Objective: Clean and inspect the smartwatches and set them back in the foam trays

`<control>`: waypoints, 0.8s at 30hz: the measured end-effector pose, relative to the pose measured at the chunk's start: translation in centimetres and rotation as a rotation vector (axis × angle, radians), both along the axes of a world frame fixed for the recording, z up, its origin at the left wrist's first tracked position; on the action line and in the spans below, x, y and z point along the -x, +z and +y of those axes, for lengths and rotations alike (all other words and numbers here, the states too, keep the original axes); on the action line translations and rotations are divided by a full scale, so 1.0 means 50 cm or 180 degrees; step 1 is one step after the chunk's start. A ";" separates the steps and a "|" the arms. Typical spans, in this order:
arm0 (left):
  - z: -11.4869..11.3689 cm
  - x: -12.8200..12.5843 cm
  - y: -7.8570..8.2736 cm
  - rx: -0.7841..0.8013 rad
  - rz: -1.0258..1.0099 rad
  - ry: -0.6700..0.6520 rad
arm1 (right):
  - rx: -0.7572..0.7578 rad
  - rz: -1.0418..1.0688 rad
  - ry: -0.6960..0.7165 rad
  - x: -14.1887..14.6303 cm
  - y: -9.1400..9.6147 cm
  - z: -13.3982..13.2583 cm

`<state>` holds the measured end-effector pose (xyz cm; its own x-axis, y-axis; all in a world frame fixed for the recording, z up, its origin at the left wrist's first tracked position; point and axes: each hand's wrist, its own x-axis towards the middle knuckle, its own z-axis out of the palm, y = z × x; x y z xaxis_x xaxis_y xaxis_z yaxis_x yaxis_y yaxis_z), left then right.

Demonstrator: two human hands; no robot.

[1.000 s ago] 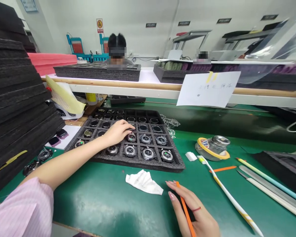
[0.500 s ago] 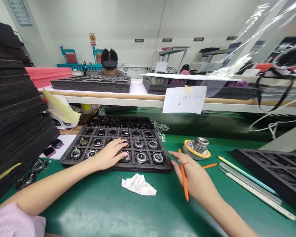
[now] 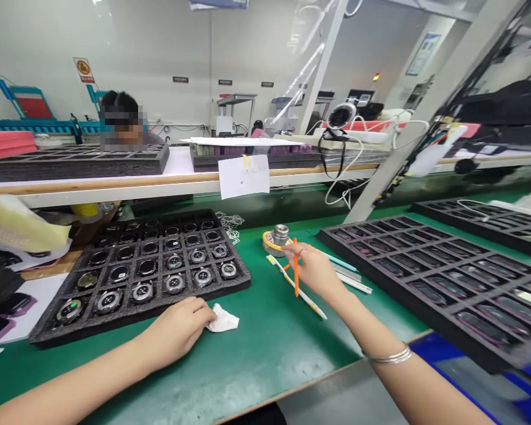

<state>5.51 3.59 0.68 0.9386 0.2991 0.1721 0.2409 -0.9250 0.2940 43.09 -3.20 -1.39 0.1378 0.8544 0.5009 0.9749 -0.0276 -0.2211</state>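
My left hand [image 3: 177, 324] lies at the front of the black foam tray [image 3: 137, 321], its fingertips on the edge of a crumpled white cloth [image 3: 223, 319]. Several round smartwatches [image 3: 141, 292] sit face down in the tray's square pockets, with their metal backs showing. My right hand [image 3: 314, 270] is raised over the green mat and grips a thin orange stick [image 3: 296, 268], which points downward. Close beyond its fingers stands a small glass jar with a yellow ring [image 3: 278, 239].
A white-handled brush [image 3: 298, 289] lies under my right hand. To the right sits a larger foam tray [image 3: 433, 283] with dark, purple-tinged items. The mat's front edge [image 3: 318, 369] runs below. A person [image 3: 124, 121] sits beyond the shelf.
The view has swung right, so the table items shift left. My left hand has left the watches for the cloth. My right hand has moved farther from the tray, still holding the orange stick.
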 end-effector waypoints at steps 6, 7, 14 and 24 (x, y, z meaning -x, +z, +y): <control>-0.008 -0.161 0.020 0.0654 -0.0405 -0.0265 | 0.0290 -0.0057 0.0001 -0.028 -0.025 -0.087; -0.009 -0.197 0.021 0.0709 -0.0464 -0.0264 | 0.0333 -0.0099 0.0035 -0.025 -0.036 -0.096; -0.040 -0.366 0.025 0.1122 -0.0644 -0.0564 | 0.0254 -0.0396 -0.0380 -0.123 -0.034 -0.137; -0.138 -0.204 -0.005 0.1357 -0.0236 -0.1327 | 0.0189 -0.0711 0.0757 -0.015 0.001 -0.119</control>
